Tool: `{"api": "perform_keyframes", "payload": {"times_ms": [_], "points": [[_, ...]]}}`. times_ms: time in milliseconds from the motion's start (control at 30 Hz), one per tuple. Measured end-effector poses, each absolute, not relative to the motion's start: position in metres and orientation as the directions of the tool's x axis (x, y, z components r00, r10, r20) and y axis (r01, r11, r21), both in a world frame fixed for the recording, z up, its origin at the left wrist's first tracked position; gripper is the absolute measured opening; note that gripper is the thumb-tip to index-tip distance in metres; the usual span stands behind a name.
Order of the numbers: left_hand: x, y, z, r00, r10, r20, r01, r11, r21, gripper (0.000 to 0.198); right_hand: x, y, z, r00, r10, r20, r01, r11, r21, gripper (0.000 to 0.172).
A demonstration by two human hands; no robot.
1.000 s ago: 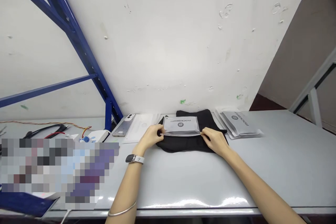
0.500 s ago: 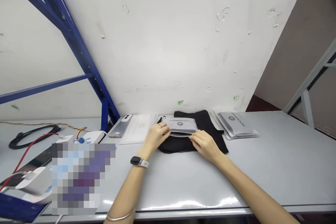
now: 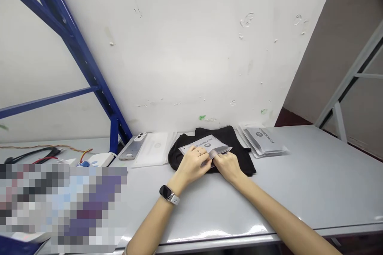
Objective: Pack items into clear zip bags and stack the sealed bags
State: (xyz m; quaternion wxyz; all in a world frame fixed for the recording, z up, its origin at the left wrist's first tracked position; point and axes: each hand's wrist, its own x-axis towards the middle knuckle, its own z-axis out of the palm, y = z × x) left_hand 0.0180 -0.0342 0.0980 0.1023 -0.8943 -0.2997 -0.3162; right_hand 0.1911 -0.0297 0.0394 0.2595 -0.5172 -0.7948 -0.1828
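Holding the printed bag (image 3: 206, 143) just below the middle of the frame, I am pinching its near edge with my left hand (image 3: 194, 163) and right hand (image 3: 229, 164), fingers curled in. It is lying just above both, touching both, its long side slanting toward upper right, over black cloth (image 3: 235, 139).

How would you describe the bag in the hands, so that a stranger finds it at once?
On the grey table, before the white wall, lies a black cloth. Over it, the left hand and right hand hold a printed bag. Unlike the similar bags to its right, it has black cloth beneath.
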Motion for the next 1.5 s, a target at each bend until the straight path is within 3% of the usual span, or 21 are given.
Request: {"api": "perform_keyframes", "payload": {"times_ms": [100, 167, 233, 300, 400, 500, 600, 800, 900, 1000, 1133, 1200, 1367, 1500], "points": [[0.008, -0.031, 0.102, 0.41, 0.655, 0.634, 0.735, -0.649, 0.195, 0.022, 0.197, -0.03, 0.041, -0.26, 0.735, 0.626, 0.902, 0.416, -0.113, 0.026], [-0.003, -0.024, 0.103, 0.196, 0.772, 0.605, 0.817, -0.47, 0.335, 0.026, 0.202, -0.033, 0.047, -0.152, 0.764, 0.627, 0.813, 0.458, -0.361, 0.032], [-0.013, -0.016, 0.1, 0.064, 0.877, 0.476, 0.822, -0.316, 0.473, 0.031, 0.205, -0.036, 0.054, -0.061, 0.831, 0.553, 0.634, 0.46, -0.622, 0.035], [-0.02, -0.009, 0.095, 0.027, 0.954, 0.297, 0.771, -0.209, 0.602, 0.038, 0.206, -0.039, 0.062, -0.05, 0.899, 0.436, 0.439, 0.412, -0.798, 0.037], [-0.024, -0.003, 0.089, 0.047, 0.988, 0.145, 0.673, -0.139, 0.726, 0.046, 0.206, -0.043, 0.07, -0.111, 0.945, 0.307, 0.152, 0.322, -0.934, 0.038], [-0.024, -0.002, 0.086, 0.026, 0.99, 0.135, 0.612, -0.123, 0.781, 0.039, 0.209, -0.044, 0.074, -0.151, 0.95, 0.275, -0.028, 0.274, -0.961, 0.036], [-0.026, -0.003, 0.086, -0.016, 0.989, 0.15, 0.558, -0.116, 0.822, 0.034, 0.212, -0.044, 0.076, -0.183, 0.946, 0.267, -0.108, 0.25, -0.962, 0.03], [-0.029, -0.004, 0.091, 0.03, 0.985, 0.172, 0.378, -0.171, 0.91, 0.038, 0.215, -0.041, 0.079, -0.096, 0.948, 0.303, 0.015, 0.306, -0.952, 0.017], [-0.041, 0.001, 0.099, -0.06, 0.952, 0.302, 0.416, -0.251, 0.874, 0.036, 0.22, -0.036, 0.076, 0.027, 0.952, 0.305, 0.022, 0.305, -0.952, 0.016], [-0.069, 0.01, 0.103, -0.173, 0.906, 0.386, 0.482, -0.264, 0.836, 0.036, 0.226, -0.032, 0.073, 0.031, 0.961, 0.274, 0.007, 0.274, -0.962, 0.018], [-0.121, 0.02, 0.097, -0.515, 0.763, 0.391, 0.553, -0.053, 0.831, 0.039, 0.233, -0.03, 0.073, 0.096, 0.964, 0.246, 0.052, 0.242, -0.969, 0.021], [-0.146, 0.021, 0.093, -0.601, 0.714, 0.358, 0.561, 0.058, 0.826, 0.04, 0.237, -0.028, 0.073, 0.157, 0.959, 0.237, 0.088, 0.226, -0.97, 0.024], [-0.173, 0.016, 0.088, -0.683, 0.674, 0.28, 0.587, 0.28, 0.76, 0.032, 0.248, -0.02, 0.064, 0.271, 0.959, 0.082, 0.101, 0.057, -0.993, 0.039], [-0.171, 0.013, 0.088, -0.68, 0.675, 0.287, 0.632, 0.341, 0.696, 0.033, 0.251, -0.019, 0.06, 0.268, 0.963, 0.033, 0.064, 0.016, -0.998, 0.044]]}}
